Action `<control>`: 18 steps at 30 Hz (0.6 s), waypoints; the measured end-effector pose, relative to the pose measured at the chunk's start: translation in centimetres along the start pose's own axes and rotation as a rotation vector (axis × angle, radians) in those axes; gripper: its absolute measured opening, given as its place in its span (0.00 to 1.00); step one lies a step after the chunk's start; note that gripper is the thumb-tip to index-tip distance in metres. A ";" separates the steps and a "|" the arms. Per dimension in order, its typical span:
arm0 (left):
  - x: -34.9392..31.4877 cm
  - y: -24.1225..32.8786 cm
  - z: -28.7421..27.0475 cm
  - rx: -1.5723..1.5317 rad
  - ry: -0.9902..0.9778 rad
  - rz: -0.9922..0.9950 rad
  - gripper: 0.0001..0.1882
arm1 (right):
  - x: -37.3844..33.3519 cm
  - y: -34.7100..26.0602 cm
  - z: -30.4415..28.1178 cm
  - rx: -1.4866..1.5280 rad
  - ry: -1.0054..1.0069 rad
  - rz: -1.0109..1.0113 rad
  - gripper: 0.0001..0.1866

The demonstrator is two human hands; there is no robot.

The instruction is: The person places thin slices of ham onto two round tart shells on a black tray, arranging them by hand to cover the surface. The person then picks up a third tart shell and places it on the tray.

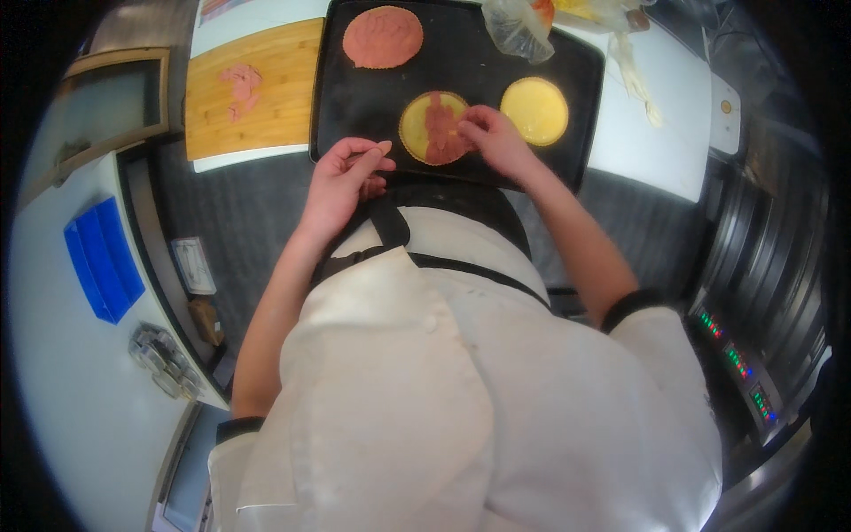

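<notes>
On a black baking tray (474, 53) lies a round pale-yellow tart base (411, 127) with a crimped edge. Thin pink slices (441, 133), looking like sliced ham, run across its middle and right part. My right hand (501, 146) reaches in from the right, its fingertips pinched together on the slices. Just left of this base, over the tray's near edge, my left hand (346, 182) is closed, thumb against the fingers; what it pinches, if anything, is too small to make out. A second base (534, 111) at right is plain yellow. A third (383, 37), farther left, is covered in pink.
A wooden cutting board (275, 97) with pink scraps (241, 90) stands left of the tray. Clear plastic bags (519, 31) lie at the tray's far right. A blue bin (104, 259) sits on the white surface at left. Lit control panels (737, 362) are at right.
</notes>
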State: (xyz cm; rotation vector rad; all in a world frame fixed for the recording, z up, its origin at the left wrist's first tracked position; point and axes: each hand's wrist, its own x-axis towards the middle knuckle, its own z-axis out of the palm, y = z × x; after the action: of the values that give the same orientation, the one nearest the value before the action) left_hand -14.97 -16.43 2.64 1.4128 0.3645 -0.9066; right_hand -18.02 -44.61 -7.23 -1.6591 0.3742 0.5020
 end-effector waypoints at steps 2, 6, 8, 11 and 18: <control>0.0 -0.1 -0.1 -0.015 0.001 -0.010 0.10 | 0.9 1.5 -1.5 -0.184 0.052 0.024 0.13; 0.1 -0.1 -0.1 -0.019 -0.006 -0.016 0.10 | 3.0 3.6 -2.3 -0.206 -0.161 -0.057 0.13; 0.0 -0.2 -0.1 -0.005 0.001 -0.015 0.11 | 3.4 3.6 -2.3 -0.249 -0.193 -0.068 0.14; 0.0 -0.2 -0.1 0.005 0.003 -0.012 0.11 | 4.0 3.7 -2.4 -0.317 -0.149 0.004 0.14; -0.3 -0.1 -0.2 -0.006 0.017 -0.017 0.13 | 3.2 1.8 -2.0 -0.481 -0.160 -0.051 0.13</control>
State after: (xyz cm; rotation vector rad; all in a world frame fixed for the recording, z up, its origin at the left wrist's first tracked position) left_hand -15.18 -16.15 2.79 1.4145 0.3919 -0.9078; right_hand -15.97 -46.77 -10.25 -2.0671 0.0924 0.7214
